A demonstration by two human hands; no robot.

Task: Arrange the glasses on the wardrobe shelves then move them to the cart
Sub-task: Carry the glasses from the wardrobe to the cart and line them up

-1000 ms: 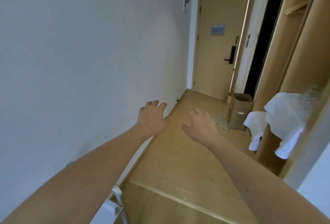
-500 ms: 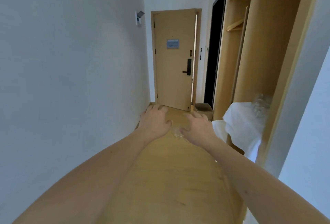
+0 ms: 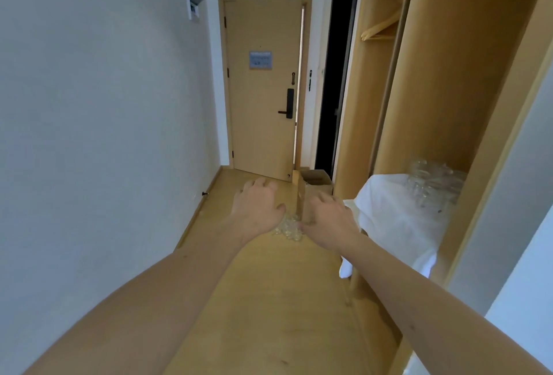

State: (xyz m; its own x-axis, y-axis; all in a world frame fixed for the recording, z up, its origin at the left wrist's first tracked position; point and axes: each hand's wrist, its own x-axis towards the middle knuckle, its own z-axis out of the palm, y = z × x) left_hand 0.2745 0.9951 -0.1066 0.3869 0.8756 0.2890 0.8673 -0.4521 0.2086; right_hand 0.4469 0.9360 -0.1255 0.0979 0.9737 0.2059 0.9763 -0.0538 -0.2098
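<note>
Down the corridor, you are now facing the wardrobe (image 3: 449, 90) squarely, left hand (image 3: 258, 205) and right hand (image 3: 330, 220) loosely spread, gripping nothing, while the glasses (image 3: 434, 184) are waiting on its cloth-covered shelf (image 3: 395, 219).

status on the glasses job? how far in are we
Done: a cluster of glasses stands on the white cloth over the wardrobe shelf. In hand: nothing; the left hand and right hand reach out, holding nothing, over more glasses on the floor. Left: those floor glasses, and the whole move to the cart, which is not in view.
</note>
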